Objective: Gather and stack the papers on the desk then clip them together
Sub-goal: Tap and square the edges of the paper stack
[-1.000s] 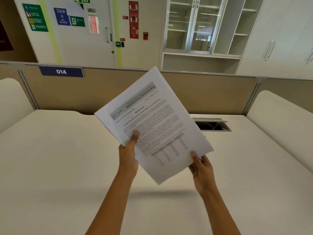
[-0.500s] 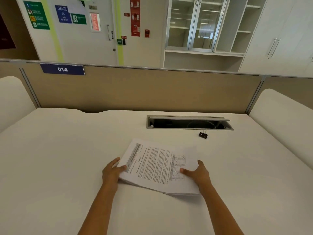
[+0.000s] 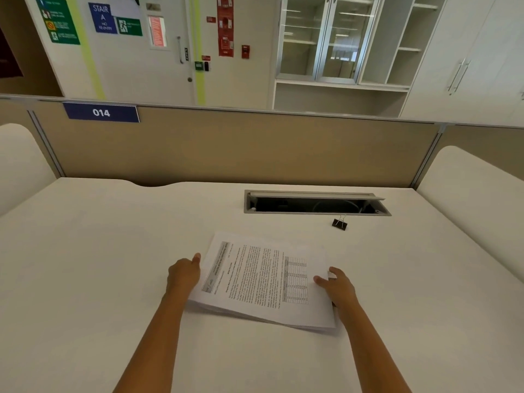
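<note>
Wide white counter [image 3: 99, 265], nothing on it but the job's items. My stack of white printed papers [image 3: 263, 282] lies flat at centre, edges fanned at the near side, so I'm at the squaring step, I'd say. Left hand [image 3: 183, 275] curled loosely against the stack's 9 o'clock edge; right hand [image 3: 338, 286] pinches the 3 o'clock edge, thumb on top. Small black binder clip [image 3: 339, 223] sits at 1 o'clock, well apart. Next: even up the edges, then fetch the clip.

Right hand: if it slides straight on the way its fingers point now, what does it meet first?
The right hand points left and already touches the papers at their right edge, so it would push into them first.
</note>
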{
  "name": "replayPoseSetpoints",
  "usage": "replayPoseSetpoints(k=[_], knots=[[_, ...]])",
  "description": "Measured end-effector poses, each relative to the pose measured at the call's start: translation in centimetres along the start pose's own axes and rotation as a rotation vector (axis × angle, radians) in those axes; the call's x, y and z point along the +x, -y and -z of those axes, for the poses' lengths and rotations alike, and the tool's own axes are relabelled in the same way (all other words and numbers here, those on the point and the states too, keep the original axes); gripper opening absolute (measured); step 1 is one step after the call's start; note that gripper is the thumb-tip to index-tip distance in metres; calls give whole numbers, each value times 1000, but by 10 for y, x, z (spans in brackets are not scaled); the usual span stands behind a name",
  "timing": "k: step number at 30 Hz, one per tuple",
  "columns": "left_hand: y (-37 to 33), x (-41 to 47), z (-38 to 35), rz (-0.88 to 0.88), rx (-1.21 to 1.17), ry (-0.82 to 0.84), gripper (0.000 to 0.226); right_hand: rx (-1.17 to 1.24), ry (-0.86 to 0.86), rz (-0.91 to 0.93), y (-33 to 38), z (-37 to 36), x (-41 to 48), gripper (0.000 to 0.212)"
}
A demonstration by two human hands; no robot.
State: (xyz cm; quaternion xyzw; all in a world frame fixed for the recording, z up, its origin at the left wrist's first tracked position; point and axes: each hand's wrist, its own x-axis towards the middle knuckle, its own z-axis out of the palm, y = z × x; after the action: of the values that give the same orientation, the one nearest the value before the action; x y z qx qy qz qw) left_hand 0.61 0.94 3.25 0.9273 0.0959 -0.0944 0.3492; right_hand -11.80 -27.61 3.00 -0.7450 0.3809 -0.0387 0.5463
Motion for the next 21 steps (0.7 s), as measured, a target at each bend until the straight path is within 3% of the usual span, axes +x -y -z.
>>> replayPoseSetpoints(k=[4,6,12,17,18,21], knots=[[-6,4,1,-53,-38,193,32,215,152,-101,0,7,-6,47],[-6,2,0,-93,-141,247,33,205,194,-79,4,11,-9,40],[-38,-26,9,-439,-597,42,29,365,-51,357,34,19,-20,33],[-58,-30,13,-578,-755,55,24,463,-49,528,46,22,-24,18],[-58,-31,12,-570,-762,87,19,436,-29,518,43,22,-23,22],[-52,-26,5,-500,-727,180,20,345,36,459,34,18,-19,61]])
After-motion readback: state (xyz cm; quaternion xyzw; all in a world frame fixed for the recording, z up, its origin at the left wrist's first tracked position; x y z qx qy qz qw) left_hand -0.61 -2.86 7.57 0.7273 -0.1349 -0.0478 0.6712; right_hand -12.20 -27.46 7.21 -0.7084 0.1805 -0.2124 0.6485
